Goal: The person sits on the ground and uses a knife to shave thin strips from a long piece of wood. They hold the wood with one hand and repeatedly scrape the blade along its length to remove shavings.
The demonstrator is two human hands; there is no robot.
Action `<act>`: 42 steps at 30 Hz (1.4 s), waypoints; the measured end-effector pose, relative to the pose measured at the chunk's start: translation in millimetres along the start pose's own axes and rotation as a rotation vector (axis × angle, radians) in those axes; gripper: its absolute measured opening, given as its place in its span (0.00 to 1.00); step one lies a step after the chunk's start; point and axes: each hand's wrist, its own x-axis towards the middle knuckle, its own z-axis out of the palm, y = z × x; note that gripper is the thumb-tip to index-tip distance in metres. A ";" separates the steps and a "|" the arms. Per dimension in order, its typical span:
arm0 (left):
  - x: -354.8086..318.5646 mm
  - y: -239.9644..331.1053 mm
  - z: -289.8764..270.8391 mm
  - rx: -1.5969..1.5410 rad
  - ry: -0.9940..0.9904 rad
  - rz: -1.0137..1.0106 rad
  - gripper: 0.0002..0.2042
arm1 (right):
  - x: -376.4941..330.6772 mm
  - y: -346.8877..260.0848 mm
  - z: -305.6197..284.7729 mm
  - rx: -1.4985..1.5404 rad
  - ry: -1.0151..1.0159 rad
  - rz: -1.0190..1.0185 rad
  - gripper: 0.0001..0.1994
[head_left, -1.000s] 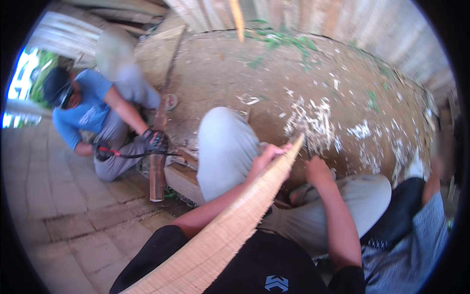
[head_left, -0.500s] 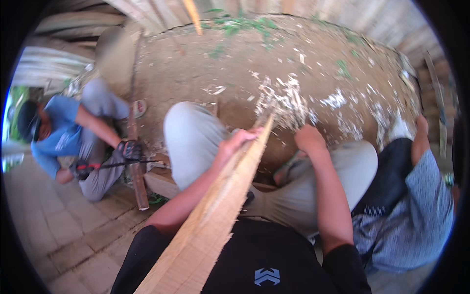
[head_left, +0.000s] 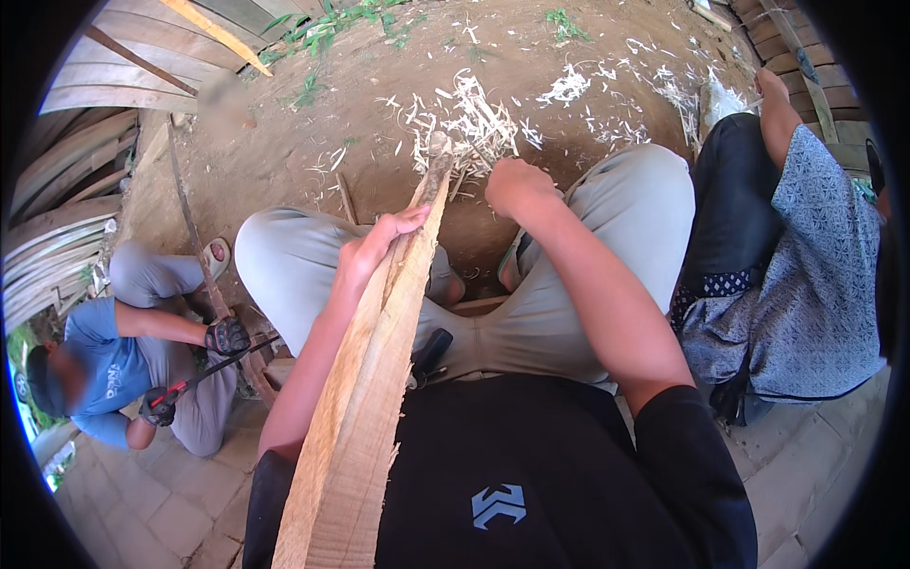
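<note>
A long, rough-sawn piece of pale wood (head_left: 365,408) slants across the front of my body, tapering to a narrow, darker far end. My left hand (head_left: 374,251) is closed around its upper part, with the thumb lying along the top. Just right of the far end, my right hand (head_left: 521,188) makes a fist. A thin, dark, blade-like tool (head_left: 482,156) sticks out of that fist toward the shavings; its handle is hidden by the fingers. Right hand and wood are apart.
Curly wood shavings (head_left: 474,119) cover the dirt ground ahead. At left a person in a blue shirt (head_left: 118,365) with dark gloves grips a saw-like tool (head_left: 218,368) over a narrow timber (head_left: 190,228). Another person in patterned cloth (head_left: 806,275) sits close on my right.
My view has shifted, so the scene sits differently in the picture. The wood now stands steeper before me, and my right hand is nearer its far end. My left hand keeps its hold.
</note>
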 end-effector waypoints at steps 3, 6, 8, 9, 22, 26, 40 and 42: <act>-1.4 2.3 -7.1 0.016 -0.019 -0.014 0.17 | 3.4 -2.9 12.2 0.027 0.006 -0.030 0.15; -1.1 7.1 -9.6 0.038 -0.021 0.022 0.18 | 5.9 -10.0 16.4 0.006 -0.017 -0.074 0.14; 1.8 12.6 -11.1 0.068 -0.030 0.044 0.18 | 2.7 -10.3 11.5 -0.036 -0.039 -0.121 0.14; 4.8 17.1 -11.7 0.091 -0.039 0.048 0.18 | 3.4 -8.6 13.8 -0.018 -0.001 -0.129 0.14; -8.3 9.7 -4.8 0.031 -0.010 -0.100 0.16 | 7.8 -4.0 19.9 0.054 0.004 -0.100 0.15; -8.3 6.6 -4.0 0.100 -0.006 -0.008 0.17 | 15.2 -6.6 24.2 0.137 0.005 -0.098 0.15; -0.8 -14.4 38.2 0.041 0.395 0.264 0.20 | -18.8 -8.5 11.1 0.003 -0.049 -0.147 0.16; -3.8 -13.2 42.1 0.007 0.464 0.212 0.19 | -28.0 -5.3 9.4 0.052 -0.033 -0.145 0.18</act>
